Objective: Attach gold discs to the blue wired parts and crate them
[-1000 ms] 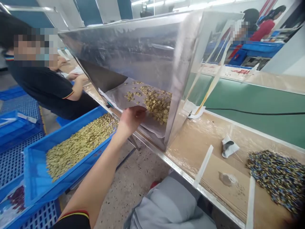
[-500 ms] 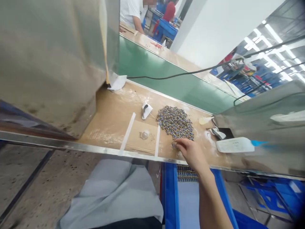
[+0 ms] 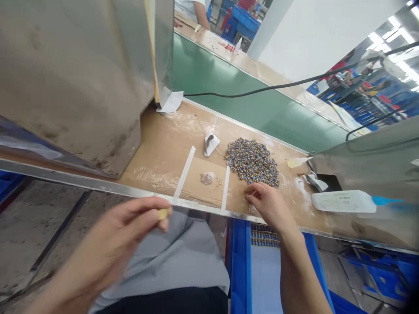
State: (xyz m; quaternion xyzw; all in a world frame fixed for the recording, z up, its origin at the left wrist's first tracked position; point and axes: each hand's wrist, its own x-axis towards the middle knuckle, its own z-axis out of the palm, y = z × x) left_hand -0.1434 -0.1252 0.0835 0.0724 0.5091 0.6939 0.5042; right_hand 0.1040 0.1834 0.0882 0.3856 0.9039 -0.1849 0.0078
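Note:
My left hand (image 3: 126,233) hovers over my lap in front of the bench edge, slightly blurred. Pinched between its thumb and fingers is a small yellow piece (image 3: 163,213) whose kind I cannot make out. On the bench, my right hand (image 3: 266,203) is at the near edge of a pile of small blue and gold metallic parts (image 3: 252,161). Its thumb and fingers are drawn together, and what lies between them is hidden. To the left, a small clear container (image 3: 207,178) and scattered tiny bits sit on a brown card (image 3: 191,189) between two white tape strips.
A blue bin (image 3: 240,266) with rows of parts stands below the bench edge. A white bottle with a blue tip (image 3: 343,201) lies at right. A crumpled white paper (image 3: 211,144) lies behind the card. A black cable (image 3: 245,93) crosses the green divider (image 3: 235,72). A person sits beyond.
My left hand has come into view from the lower left with a small yellow piece in its fingers. My right hand stays by the pile. The whole view has shifted slightly.

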